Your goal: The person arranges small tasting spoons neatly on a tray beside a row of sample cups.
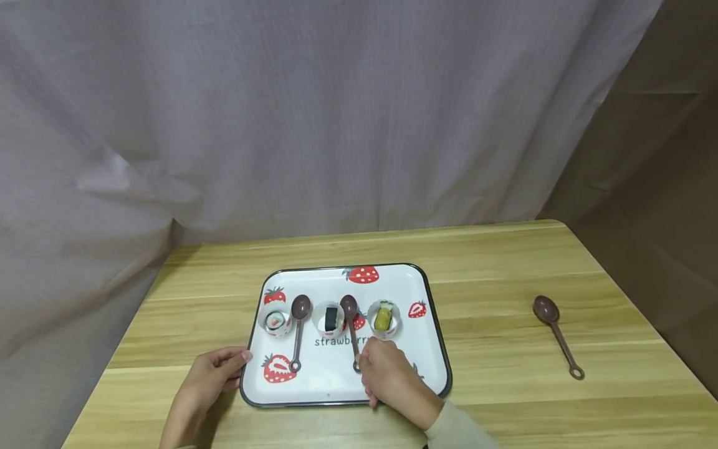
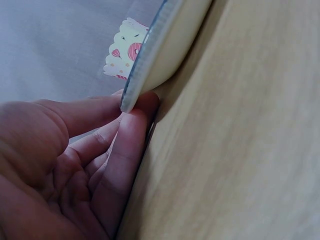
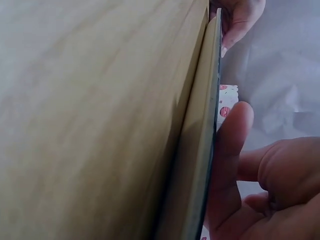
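Observation:
My left hand (image 1: 210, 380) pinches the left rim of a white strawberry-print tray (image 1: 314, 390), thumb on top and fingers underneath, as the left wrist view shows. My right hand (image 1: 392, 377) reaches over the tray's front edge with curled fingers, pinching the handle end of a brown spoon (image 1: 349, 307). That spoon lies between the middle cup (image 1: 318, 308), which holds a black-and-white sushi piece (image 1: 331, 318), and the right cup (image 1: 397, 321), which holds a yellow-green piece (image 1: 383, 319). In the right wrist view the pinch itself is hidden.
Another brown spoon (image 1: 301, 307) lies on the tray, beside the left cup (image 1: 277, 332) with a sushi roll (image 1: 275, 320) in it. A third spoon (image 1: 546, 309) rests on the wooden table (image 1: 493, 268) at right. Grey cloth (image 1: 348, 125) hangs behind.

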{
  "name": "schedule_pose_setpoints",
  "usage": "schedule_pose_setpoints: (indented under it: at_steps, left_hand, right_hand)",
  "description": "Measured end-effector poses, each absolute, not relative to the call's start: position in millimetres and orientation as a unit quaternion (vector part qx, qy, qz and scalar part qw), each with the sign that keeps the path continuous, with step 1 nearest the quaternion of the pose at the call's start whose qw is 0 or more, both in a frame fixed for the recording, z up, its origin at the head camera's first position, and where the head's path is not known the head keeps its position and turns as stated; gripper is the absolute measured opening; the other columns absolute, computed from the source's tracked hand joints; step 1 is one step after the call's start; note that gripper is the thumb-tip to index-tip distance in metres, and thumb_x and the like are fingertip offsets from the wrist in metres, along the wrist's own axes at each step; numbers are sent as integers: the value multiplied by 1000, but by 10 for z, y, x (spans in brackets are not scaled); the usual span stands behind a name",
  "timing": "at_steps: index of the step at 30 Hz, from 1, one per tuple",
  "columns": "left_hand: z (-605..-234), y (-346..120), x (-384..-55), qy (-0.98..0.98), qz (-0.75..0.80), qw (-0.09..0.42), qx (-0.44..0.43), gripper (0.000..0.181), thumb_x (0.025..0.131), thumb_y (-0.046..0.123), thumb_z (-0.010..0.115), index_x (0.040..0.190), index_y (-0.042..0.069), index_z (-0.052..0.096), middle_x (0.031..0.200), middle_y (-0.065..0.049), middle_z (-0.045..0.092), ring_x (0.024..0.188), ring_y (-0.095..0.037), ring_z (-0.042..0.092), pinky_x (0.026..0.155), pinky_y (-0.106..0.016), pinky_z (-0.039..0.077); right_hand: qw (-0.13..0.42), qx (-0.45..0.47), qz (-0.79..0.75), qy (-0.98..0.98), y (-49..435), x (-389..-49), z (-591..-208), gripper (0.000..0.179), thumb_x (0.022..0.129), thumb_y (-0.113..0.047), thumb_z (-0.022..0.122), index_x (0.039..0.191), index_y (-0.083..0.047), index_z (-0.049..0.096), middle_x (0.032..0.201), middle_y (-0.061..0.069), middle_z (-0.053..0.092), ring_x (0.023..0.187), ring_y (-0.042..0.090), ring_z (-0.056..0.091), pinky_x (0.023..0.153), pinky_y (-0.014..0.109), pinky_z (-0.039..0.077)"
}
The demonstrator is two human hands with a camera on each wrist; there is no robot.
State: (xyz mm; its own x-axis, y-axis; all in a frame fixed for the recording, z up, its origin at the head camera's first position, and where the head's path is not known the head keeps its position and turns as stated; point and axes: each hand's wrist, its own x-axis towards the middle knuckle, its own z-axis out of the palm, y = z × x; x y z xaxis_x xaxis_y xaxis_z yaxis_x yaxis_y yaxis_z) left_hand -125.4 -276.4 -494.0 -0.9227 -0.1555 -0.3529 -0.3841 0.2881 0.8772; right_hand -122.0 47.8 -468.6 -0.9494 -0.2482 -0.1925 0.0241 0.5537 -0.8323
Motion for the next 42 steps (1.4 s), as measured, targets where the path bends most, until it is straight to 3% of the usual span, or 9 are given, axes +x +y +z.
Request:
schedule_pose_setpoints:
  at_steps: [10, 21, 30, 35, 42]
  left_hand:
    - [-4926, -2765, -1266, 799, 566, 105, -176, 38, 104, 14, 66, 130, -15, 64, 109, -13, 77, 90, -13, 70, 71, -24, 61]
    - [-4935, -2753, -1252, 796, 569, 104, -176, 39, 104, 14, 67, 130, -15, 64, 108, -12, 76, 89, -13, 70, 71, -24, 61]
    - [-4930, -2788, -1233, 797, 568, 104, -177, 40, 104, 14, 67, 132, -14, 63, 109, -11, 76, 90, -13, 69, 72, -24, 61]
    - [-4932, -2810, -1223, 796, 570, 101, -179, 39, 104, 13, 67, 131, -14, 64, 107, -10, 76, 89, -13, 69, 72, -24, 61]
    - [-4969, -2778, -1246, 796, 572, 95, -174, 37, 103, 13, 68, 129, -15, 65, 105, -10, 77, 87, -13, 69, 70, -24, 61]
  right_hand:
    - [146, -83, -403, 899, 423, -1276, -4675, 28, 106, -7, 56, 78, -6, 56, 52, 3, 56, 32, 7, 52, 34, 25, 45]
    - [140, -75, -361, 919, 418, -1299, -4674, 20, 105, -10, 62, 98, 9, 60, 63, 8, 55, 32, 9, 51, 31, 25, 42]
    - [132, -84, -333, 930, 373, -1303, -4648, 26, 102, -6, 63, 77, -1, 60, 53, 6, 54, 28, 10, 50, 30, 22, 38]
    - [126, -88, -326, 933, 362, -1349, -4709, 26, 103, -9, 62, 80, 3, 63, 59, 8, 55, 29, 10, 50, 31, 24, 41]
    - [50, -119, -330, 935, 612, -1177, -4537, 22, 97, -16, 74, 78, -13, 63, 58, -5, 51, 50, 12, 49, 44, 30, 38]
